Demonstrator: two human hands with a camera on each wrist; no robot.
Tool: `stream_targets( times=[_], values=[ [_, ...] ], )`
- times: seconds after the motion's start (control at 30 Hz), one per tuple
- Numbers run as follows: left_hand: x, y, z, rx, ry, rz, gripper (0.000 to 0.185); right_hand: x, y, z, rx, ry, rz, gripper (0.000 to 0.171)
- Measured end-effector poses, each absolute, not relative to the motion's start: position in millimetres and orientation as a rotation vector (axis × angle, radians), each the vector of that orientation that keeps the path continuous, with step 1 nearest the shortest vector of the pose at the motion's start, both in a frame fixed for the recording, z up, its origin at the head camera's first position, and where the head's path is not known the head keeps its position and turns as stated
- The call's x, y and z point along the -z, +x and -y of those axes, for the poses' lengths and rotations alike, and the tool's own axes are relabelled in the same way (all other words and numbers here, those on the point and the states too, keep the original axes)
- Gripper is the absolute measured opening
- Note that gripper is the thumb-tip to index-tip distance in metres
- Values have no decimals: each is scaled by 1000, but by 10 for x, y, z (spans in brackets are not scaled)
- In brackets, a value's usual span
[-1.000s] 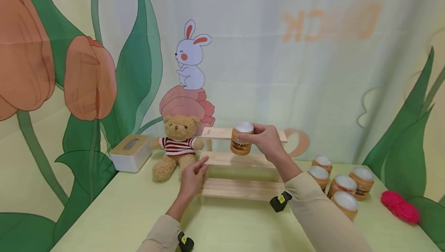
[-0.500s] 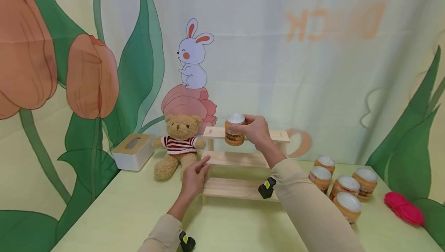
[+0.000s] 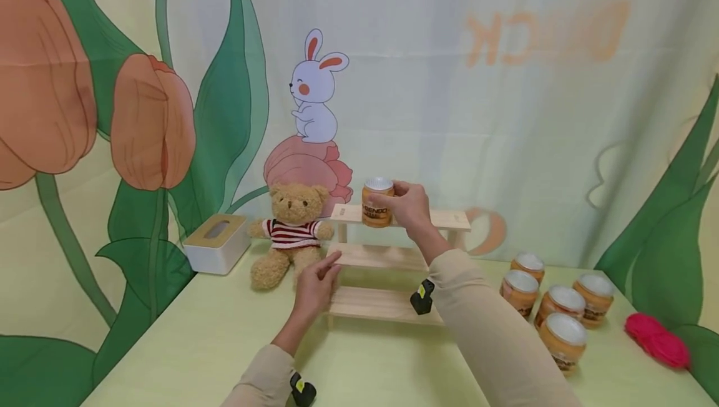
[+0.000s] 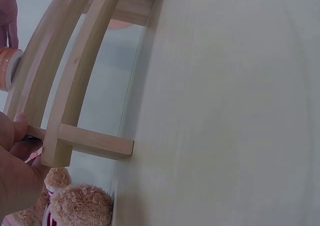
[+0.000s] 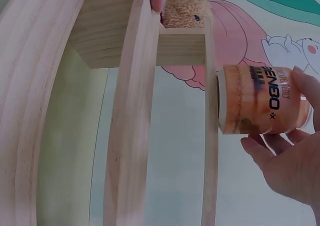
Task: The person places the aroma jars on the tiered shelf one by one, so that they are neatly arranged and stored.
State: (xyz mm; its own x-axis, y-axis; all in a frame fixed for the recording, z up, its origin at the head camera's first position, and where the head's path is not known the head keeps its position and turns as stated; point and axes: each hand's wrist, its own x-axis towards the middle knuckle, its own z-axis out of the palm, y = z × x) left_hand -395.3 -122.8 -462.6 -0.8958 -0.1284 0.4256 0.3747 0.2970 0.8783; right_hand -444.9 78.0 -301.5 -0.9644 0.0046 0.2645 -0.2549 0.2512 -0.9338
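At centre, the right hand (image 3: pixel 411 208) grips 1 jar (image 3: pixel 375 215), thumb hiding part; lower, the left hand (image 3: pixel 314 287) pinches the rack (image 3: pixel 384 258).

"What do you read on the can (image 5: pixel 262 99) you hold?"
"You get 'ENBO', its first letter unclear."
"And on the curtain (image 3: pixel 449 113) before you?"
"You see mirrored orange letters (image 3: pixel 519 39): D, C, K, another faded after D."

Six jars (image 3: pixel 375 213), one rack (image 3: pixel 387 257)
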Motion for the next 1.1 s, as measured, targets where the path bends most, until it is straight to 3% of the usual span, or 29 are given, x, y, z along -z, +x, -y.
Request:
stream_targets(
  times=[0.17, 0.37, 0.63, 1.1],
  values=[
    [4615, -3950, 1203, 1624, -232, 2142, 31, 3055, -4486, -727, -1763, 195, 2264, 70],
    [4610, -3955, 1181, 1616, -210, 2149, 30, 3080, -4525, -671, -1730, 167, 2211, 58],
    [4598, -3956, 1163, 1585, -223, 2159, 30, 3098, -4571, -670, -1723, 200, 2214, 55],
    [4611, -3929, 1209, 1588, -210, 2172, 30, 3154, -4459, -706, -1757, 227, 2185, 79]
  ],
)
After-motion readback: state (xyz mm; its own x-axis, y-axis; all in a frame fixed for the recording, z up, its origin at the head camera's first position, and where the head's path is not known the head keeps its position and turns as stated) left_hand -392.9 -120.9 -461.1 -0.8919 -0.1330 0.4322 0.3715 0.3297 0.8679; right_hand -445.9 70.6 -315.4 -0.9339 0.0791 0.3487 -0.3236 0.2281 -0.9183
